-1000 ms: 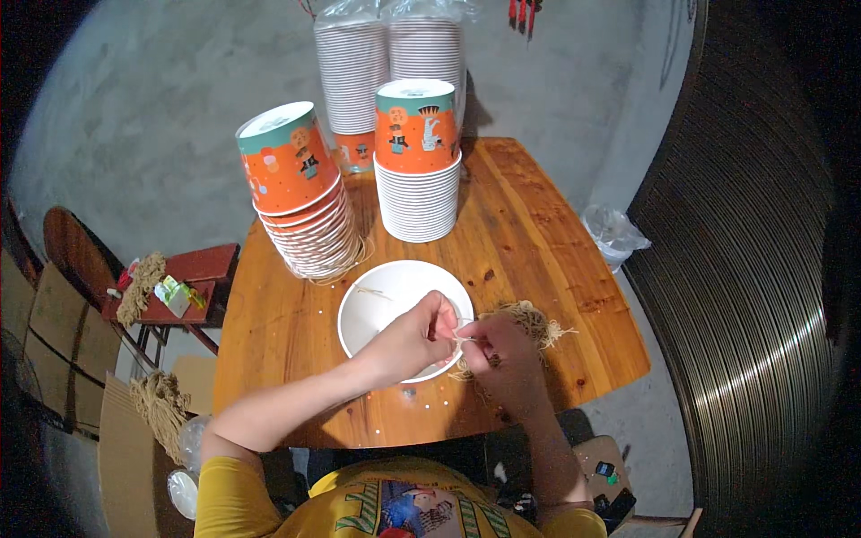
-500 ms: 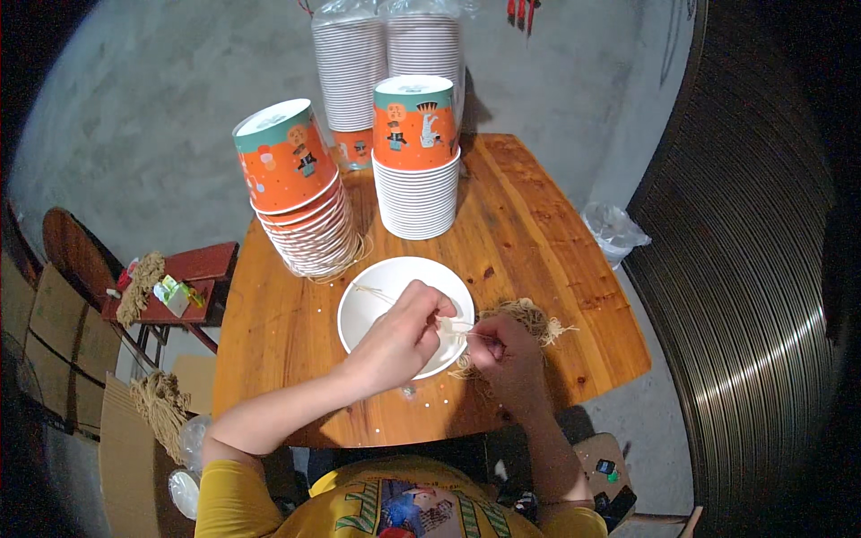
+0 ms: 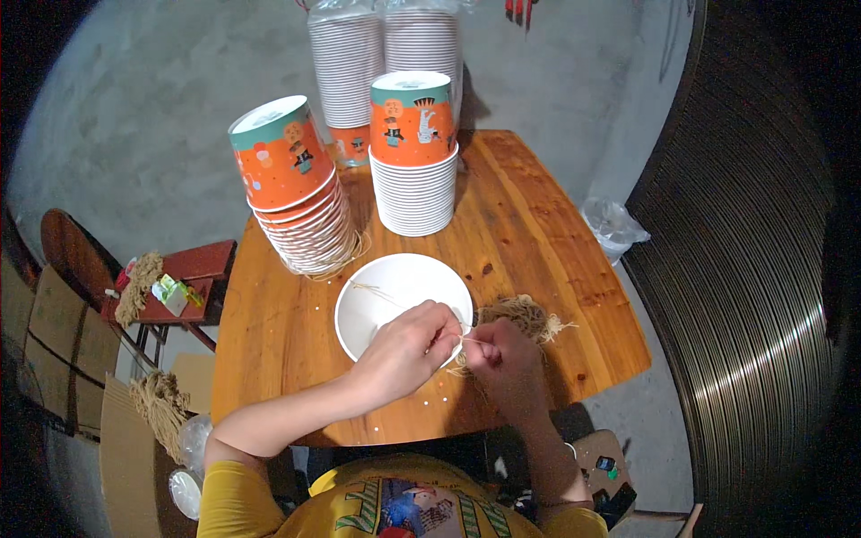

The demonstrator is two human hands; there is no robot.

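A white paper bucket point(image 3: 395, 269) stands mouth up on the wooden table in front of me, with a loose end of thin string point(image 3: 366, 287) hanging over its inside. At the bucket's near right rim, my left hand point(image 3: 411, 350) is closed in a pinch on thin beige string. Just right of it, my right hand point(image 3: 507, 363) is also closed, gripping the string, and a short stretch of it point(image 3: 475, 341) runs between the two hands. Behind my right hand lies a tangled bundle of beige string point(image 3: 527, 318). My fingers hide part of the bucket's rim.
At the back left of the table point(image 3: 556, 242) leans a stack of orange paper buckets point(image 3: 285, 166) with string around their rims. Another upside-down stack point(image 3: 413, 134) stands beside it, with wrapped stacks point(image 3: 345, 72) behind. A red bench point(image 3: 197, 264) is at left; a rolled metal shutter point(image 3: 744, 296) at right.
My two hands have moved slightly closer together, and the pale knotted bit of string between them is now mostly hidden. The bucket has barely shifted.
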